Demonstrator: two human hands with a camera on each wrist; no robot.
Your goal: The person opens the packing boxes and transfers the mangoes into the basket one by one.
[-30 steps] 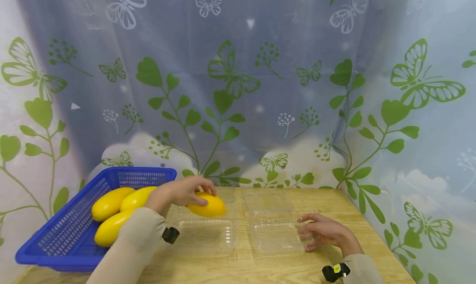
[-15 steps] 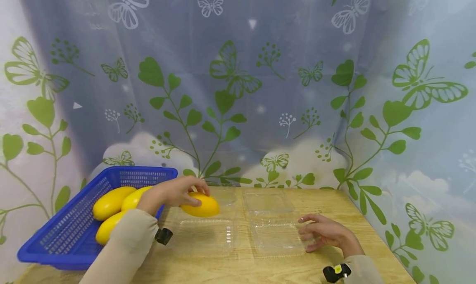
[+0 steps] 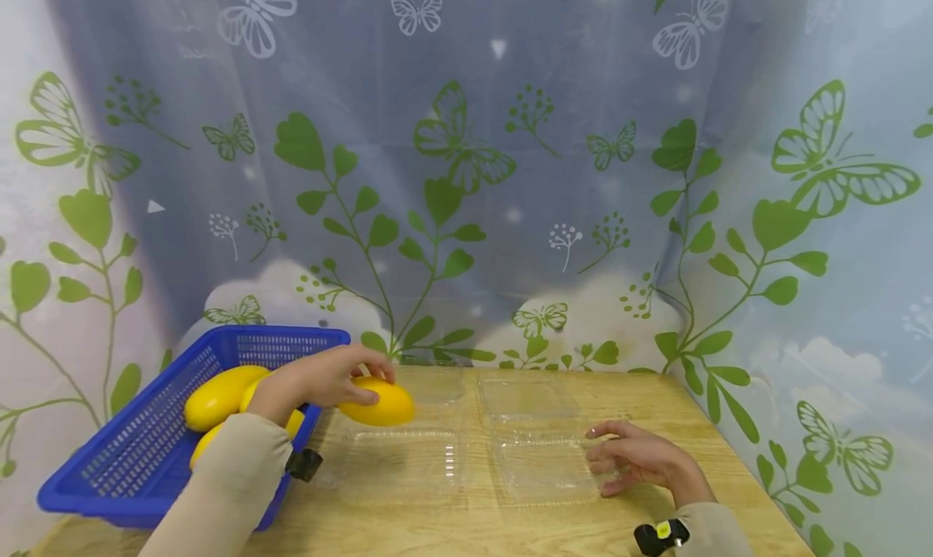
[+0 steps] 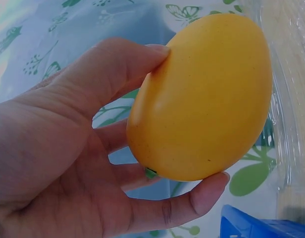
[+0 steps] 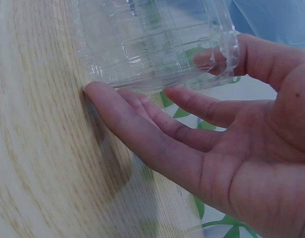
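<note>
My left hand (image 3: 331,379) grips a smooth yellow mango (image 3: 379,401), held above the table between the basket and the clear boxes. In the left wrist view, the thumb lies on the mango's near side, and a small green stem spot (image 4: 150,173) shows at its lower end. My right hand (image 3: 636,460) rests with loosely bent fingers at the right edge of a clear plastic clamshell box (image 3: 539,465). One fingertip shows through the clear plastic in the right wrist view. A second clear box (image 3: 399,468) lies open to the left of it.
A blue plastic basket (image 3: 117,504) with several yellow mangoes (image 3: 224,399) stands at the left on the wooden table (image 3: 510,533). Both boxes have their lids folded back toward the curtain (image 3: 466,217), printed with leaves and butterflies, which hangs behind the table.
My left hand has moved left toward the basket with the mango still in its grip. My right hand has stayed at the right box.
</note>
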